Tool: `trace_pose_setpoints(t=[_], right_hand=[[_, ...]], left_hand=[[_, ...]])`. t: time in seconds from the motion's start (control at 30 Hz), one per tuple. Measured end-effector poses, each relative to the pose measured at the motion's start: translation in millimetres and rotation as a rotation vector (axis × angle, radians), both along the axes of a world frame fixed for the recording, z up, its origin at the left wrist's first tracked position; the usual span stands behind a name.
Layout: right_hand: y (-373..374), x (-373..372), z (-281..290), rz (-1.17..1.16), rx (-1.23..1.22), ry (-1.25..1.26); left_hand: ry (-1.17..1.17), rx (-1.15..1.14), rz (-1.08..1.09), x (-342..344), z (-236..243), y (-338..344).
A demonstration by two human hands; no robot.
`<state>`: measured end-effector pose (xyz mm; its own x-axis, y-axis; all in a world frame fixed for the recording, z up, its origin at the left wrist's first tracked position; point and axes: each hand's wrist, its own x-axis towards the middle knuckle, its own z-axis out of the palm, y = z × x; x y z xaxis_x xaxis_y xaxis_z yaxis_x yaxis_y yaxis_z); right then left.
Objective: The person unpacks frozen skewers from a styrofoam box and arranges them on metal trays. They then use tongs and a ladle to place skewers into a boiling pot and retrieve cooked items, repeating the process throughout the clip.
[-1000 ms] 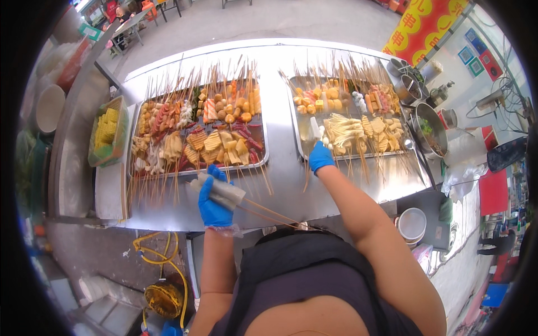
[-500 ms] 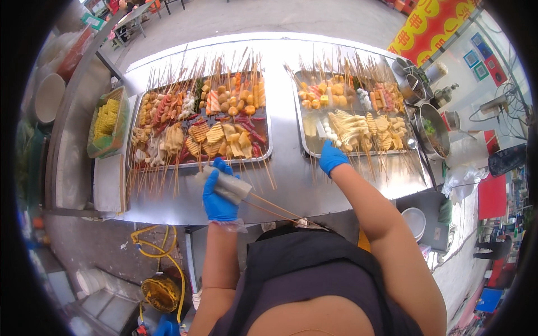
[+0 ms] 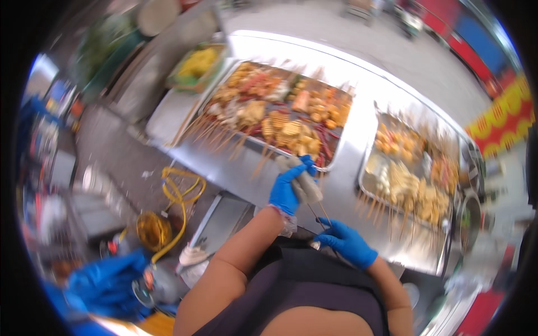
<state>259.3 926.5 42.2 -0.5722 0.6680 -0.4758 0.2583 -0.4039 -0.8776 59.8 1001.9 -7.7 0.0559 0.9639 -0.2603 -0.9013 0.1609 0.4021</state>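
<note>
My left hand [image 3: 287, 193], in a blue glove, is wrapped round a pale grey, bag-like roll [image 3: 305, 187] just past the counter's near edge. Two thin wooden skewers [image 3: 318, 214] stick out of the roll toward my body; what they carry is hidden inside it. At their lower ends is my right hand [image 3: 346, 243], also gloved in blue, its fingers bent about the sticks, somewhat blurred. Beyond my left hand lies a metal tray [image 3: 335, 159] of skewered food, with ridged slices [image 3: 286, 126] nearest. A second tray [image 3: 364, 182] of skewers stands to the right.
Stick ends [image 3: 216, 137] jut over the near rims of both trays. A basket of yellow food [image 3: 197, 63] stands at the counter's far left. Below left, a yellow hose [image 3: 182, 193] coils on the floor beside blue sheeting [image 3: 106, 285]. A pot [image 3: 468, 215] stands right of the trays.
My right hand has left the right tray and come back to the skewer ends below the roll. My left hand still holds the roll. The whole view has turned, tilting the counter.
</note>
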Motion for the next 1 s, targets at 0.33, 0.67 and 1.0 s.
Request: trace_pose_setpoints(t=[0.33,0.67,1.0], right_hand=[[19,-71,15,-0.007,0.032,0.117],[80,-177,28,-0.348,0.104,0.038],[113,-240,19,-0.546,0.186,-0.086]], left_hand=[[0.152,0.035,-0.038,-100,41,-20],[1.680,0.061,0.269,-295,-8,37],[2.327,0.290,-0.143,-311,-22,87]])
